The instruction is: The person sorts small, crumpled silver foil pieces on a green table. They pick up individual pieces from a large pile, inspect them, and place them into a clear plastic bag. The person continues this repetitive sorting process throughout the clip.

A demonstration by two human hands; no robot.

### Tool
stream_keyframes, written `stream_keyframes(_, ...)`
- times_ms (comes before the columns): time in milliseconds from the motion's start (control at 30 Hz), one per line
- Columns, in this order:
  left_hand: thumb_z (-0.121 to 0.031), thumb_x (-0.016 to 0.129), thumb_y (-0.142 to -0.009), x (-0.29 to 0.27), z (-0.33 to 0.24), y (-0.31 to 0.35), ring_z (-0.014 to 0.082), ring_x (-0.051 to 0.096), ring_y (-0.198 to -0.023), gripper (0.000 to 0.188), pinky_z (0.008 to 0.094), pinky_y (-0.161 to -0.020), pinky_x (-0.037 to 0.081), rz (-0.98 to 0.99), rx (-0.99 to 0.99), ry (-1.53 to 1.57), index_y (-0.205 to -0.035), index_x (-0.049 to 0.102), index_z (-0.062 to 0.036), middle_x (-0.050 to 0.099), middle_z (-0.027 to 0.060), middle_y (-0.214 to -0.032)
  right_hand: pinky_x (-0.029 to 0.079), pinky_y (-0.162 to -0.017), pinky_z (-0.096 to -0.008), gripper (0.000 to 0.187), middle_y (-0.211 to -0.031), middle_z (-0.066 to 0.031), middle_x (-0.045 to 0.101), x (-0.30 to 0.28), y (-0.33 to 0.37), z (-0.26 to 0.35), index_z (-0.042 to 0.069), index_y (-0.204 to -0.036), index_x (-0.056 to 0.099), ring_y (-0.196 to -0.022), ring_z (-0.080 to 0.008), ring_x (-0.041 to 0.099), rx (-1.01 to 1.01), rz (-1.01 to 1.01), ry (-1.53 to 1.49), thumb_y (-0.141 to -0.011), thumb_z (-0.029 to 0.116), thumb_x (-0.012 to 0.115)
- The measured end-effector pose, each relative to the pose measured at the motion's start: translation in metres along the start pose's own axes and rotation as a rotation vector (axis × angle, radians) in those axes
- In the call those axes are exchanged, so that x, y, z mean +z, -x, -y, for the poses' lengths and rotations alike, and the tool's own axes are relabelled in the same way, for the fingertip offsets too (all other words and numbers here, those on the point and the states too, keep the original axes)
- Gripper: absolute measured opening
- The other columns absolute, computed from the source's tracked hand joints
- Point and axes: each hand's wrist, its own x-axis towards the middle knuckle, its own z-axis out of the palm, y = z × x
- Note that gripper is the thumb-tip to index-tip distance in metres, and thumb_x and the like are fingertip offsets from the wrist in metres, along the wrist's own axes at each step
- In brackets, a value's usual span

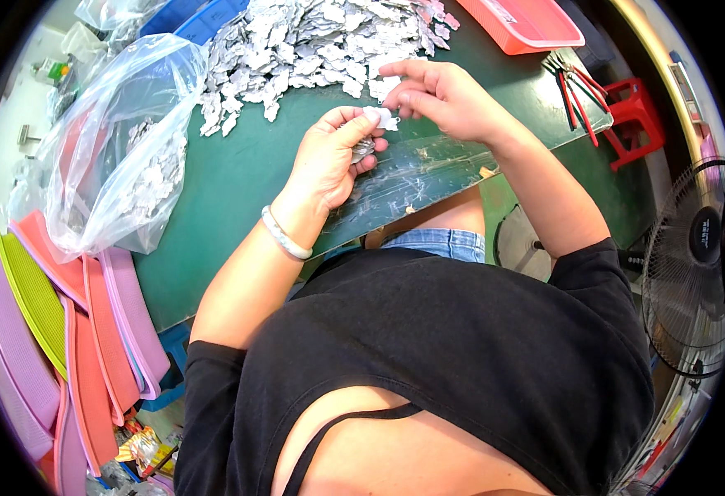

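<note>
Left hand: we find the left hand (327, 157) closed around a small stack of flat silvery die-cut pieces (363, 150), held just above the green bench (238, 174).
Right hand: the right hand (441, 97) pinches one white flat piece (383, 117) between its fingertips, touching the top of the stack.
Done so far: we judge only a thin stack gathered; the clear plastic bag (118, 140) at left already holds a good many pieces.
Left to do: a large loose heap of silvery pieces (313, 41) lies unsorted at the far side of the bench.
Progress: partway, in our judgement, with much remaining.
</note>
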Motion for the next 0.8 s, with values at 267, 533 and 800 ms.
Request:
stream_keyframes(267,-0.011,0.055,-0.082,-0.003,0.002,0.001,0.0163,0.059,-0.07,0.01,0.0246,-0.051,0.047,-0.024,-0.032,0.048,-0.088,0.049,-0.007,0.059,0.0089,-0.085,0.045,-0.071,-0.0335,0.044,-0.084,-0.0088,0.058,-0.008,0.009,-0.027,0.007,-0.115,0.049,-0.08,-0.0257,0.055,-0.358,-0.162,0.868,-0.072,0.003,0.06)
stream_keyframes(533,-0.01,0.051,-0.08,-0.001,0.0,0.001,0.0192,0.06,-0.073,0.016,0.026,-0.054,0.049,-0.042,-0.018,0.082,-0.095,0.05,-0.0041,0.06,0.0123,-0.092,0.044,-0.065,-0.0237,0.04,-0.076,-0.005,0.061,-0.009,0.01,-0.027,0.004,-0.115,0.049,-0.07,-0.0121,0.057,-0.153,-0.258,0.572,-0.076,0.001,0.057)
stream_keyframes(800,-0.014,0.056,-0.083,0.002,0.005,-0.006,0.0149,0.058,-0.068,0.016,0.0225,-0.051,0.047,0.041,-0.033,0.043,-0.096,0.052,-0.004,0.059,0.0077,-0.083,0.044,-0.068,-0.0213,0.037,-0.079,-0.0038,0.063,0.003,0.013,-0.005,-0.002,-0.115,0.048,-0.073,-0.0063,0.055,0.034,-0.102,-0.043,-0.079,0.004,0.055)
